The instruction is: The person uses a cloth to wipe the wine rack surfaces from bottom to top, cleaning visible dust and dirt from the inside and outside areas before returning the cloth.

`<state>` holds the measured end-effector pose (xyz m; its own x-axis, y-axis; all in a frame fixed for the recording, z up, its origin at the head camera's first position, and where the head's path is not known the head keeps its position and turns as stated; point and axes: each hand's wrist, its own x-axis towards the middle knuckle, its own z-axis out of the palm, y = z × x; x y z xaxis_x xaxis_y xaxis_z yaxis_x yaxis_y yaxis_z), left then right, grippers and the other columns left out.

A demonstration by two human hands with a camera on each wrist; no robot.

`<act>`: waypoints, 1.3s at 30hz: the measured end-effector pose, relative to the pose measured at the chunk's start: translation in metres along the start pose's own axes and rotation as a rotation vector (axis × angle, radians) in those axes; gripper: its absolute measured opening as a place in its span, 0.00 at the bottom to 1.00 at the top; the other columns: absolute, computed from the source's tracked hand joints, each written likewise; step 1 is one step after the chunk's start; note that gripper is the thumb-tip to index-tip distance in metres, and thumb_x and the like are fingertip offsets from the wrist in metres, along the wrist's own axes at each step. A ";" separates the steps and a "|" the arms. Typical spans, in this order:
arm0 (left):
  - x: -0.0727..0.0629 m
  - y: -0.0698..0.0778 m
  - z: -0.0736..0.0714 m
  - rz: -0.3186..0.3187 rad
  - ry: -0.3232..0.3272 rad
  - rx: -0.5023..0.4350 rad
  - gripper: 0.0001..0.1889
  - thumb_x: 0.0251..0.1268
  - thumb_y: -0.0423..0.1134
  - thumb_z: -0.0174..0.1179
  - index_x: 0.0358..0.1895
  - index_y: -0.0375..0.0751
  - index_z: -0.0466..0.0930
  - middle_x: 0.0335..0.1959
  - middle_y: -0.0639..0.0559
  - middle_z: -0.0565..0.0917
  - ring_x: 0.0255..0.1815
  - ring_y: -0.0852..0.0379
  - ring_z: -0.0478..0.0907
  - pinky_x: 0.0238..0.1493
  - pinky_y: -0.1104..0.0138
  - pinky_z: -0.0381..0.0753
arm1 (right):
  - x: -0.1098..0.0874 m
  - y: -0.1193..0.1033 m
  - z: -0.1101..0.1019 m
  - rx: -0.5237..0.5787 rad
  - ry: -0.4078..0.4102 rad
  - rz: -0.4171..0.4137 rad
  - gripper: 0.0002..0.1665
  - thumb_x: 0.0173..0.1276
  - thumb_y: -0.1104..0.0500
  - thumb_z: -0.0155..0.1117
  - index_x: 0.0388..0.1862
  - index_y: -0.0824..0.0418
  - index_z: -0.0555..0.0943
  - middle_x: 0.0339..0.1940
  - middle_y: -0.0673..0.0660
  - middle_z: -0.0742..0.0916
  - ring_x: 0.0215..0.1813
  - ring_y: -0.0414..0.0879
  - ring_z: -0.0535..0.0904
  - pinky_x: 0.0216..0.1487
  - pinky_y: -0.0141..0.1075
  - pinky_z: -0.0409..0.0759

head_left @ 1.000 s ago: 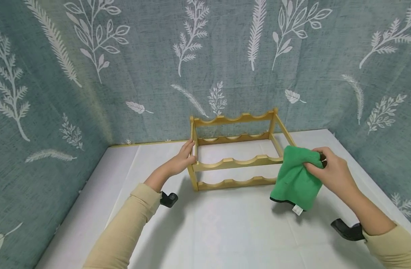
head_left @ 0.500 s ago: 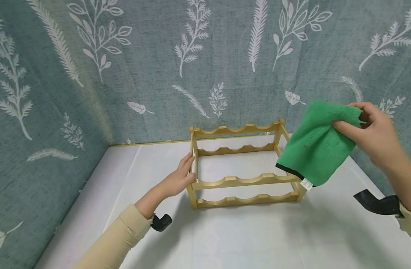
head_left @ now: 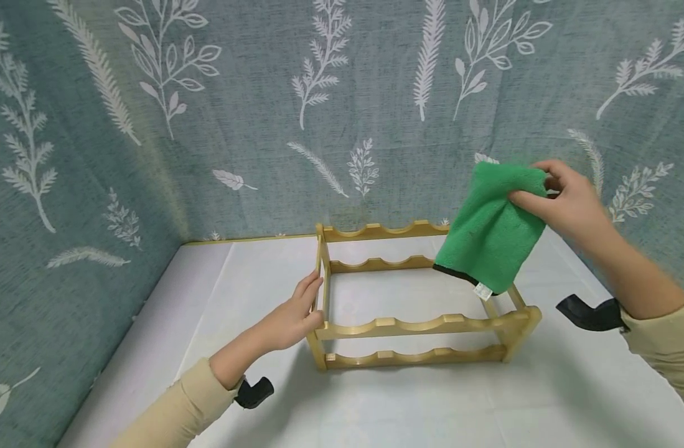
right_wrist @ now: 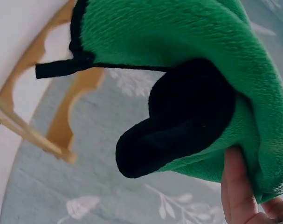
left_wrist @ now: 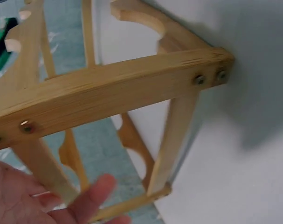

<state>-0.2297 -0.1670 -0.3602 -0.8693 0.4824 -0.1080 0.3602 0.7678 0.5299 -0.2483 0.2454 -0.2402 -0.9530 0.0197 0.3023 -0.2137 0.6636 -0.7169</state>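
Note:
A light wooden wine rack (head_left: 409, 326) with scalloped rails stands on the white table. At its left end is my left hand (head_left: 291, 317), its fingers along the side frame and the thumb by the front post. The left wrist view shows screws in the rack's side bar (left_wrist: 108, 86), with that hand (left_wrist: 62, 207) below it. My right hand (head_left: 571, 199) pinches a green cloth (head_left: 493, 224) by a corner, above the rack's right end. The cloth hangs down, hiding part of that end. In the right wrist view, fingers (right_wrist: 239, 182) grip the cloth (right_wrist: 178, 28).
A patterned grey-green curtain (head_left: 252, 112) hangs behind and at both sides of the white table (head_left: 375, 410). A black camera mount (head_left: 254, 392) sits at the left wrist, and another black mount (head_left: 590, 311) at the right one.
The rack has come nearer to me, with my left hand moving along at its left end. My right hand lifted the cloth up and right, then brought it back left over the rack.

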 end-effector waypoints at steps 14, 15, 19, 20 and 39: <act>0.082 -0.005 -0.016 -0.187 0.136 0.058 0.48 0.64 0.57 0.51 0.72 0.35 0.30 0.73 0.39 0.32 0.68 0.29 0.48 0.55 0.43 0.66 | 0.046 -0.007 0.128 -0.173 -0.443 -0.177 0.25 0.65 0.56 0.59 0.58 0.65 0.69 0.47 0.66 0.80 0.43 0.55 0.78 0.40 0.43 0.76; 0.087 -0.005 -0.015 -0.213 0.134 0.053 0.49 0.62 0.56 0.53 0.72 0.35 0.30 0.73 0.39 0.31 0.68 0.30 0.48 0.56 0.44 0.66 | 0.048 -0.005 0.140 -0.201 -0.470 -0.213 0.25 0.64 0.57 0.59 0.58 0.65 0.69 0.47 0.65 0.80 0.44 0.54 0.78 0.39 0.42 0.75; 0.098 0.000 -0.012 -0.285 0.104 0.051 0.54 0.57 0.53 0.59 0.72 0.34 0.28 0.73 0.39 0.29 0.69 0.33 0.47 0.58 0.46 0.66 | 0.055 0.007 0.184 -0.285 -0.606 -0.291 0.24 0.65 0.58 0.59 0.57 0.64 0.70 0.48 0.61 0.80 0.42 0.49 0.76 0.38 0.38 0.72; 0.099 0.001 -0.011 -0.292 0.097 0.051 0.54 0.56 0.51 0.60 0.71 0.34 0.28 0.72 0.39 0.28 0.69 0.33 0.47 0.57 0.47 0.66 | 0.057 0.010 0.193 -0.300 -0.634 -0.289 0.23 0.64 0.58 0.59 0.57 0.64 0.71 0.45 0.60 0.80 0.39 0.48 0.75 0.36 0.36 0.71; 0.101 -0.001 -0.012 -0.291 0.045 0.053 0.50 0.54 0.31 0.56 0.71 0.33 0.25 0.71 0.39 0.24 0.61 0.30 0.60 0.36 0.57 0.70 | 0.064 0.006 0.290 -0.083 -0.710 -0.138 0.19 0.68 0.56 0.55 0.56 0.60 0.69 0.44 0.57 0.81 0.41 0.46 0.77 0.39 0.34 0.73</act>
<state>-0.3218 -0.1243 -0.3622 -0.9523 0.2207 -0.2108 0.1100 0.8925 0.4375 -0.3728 0.0339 -0.4071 -0.8340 -0.5397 -0.1145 -0.3518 0.6801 -0.6432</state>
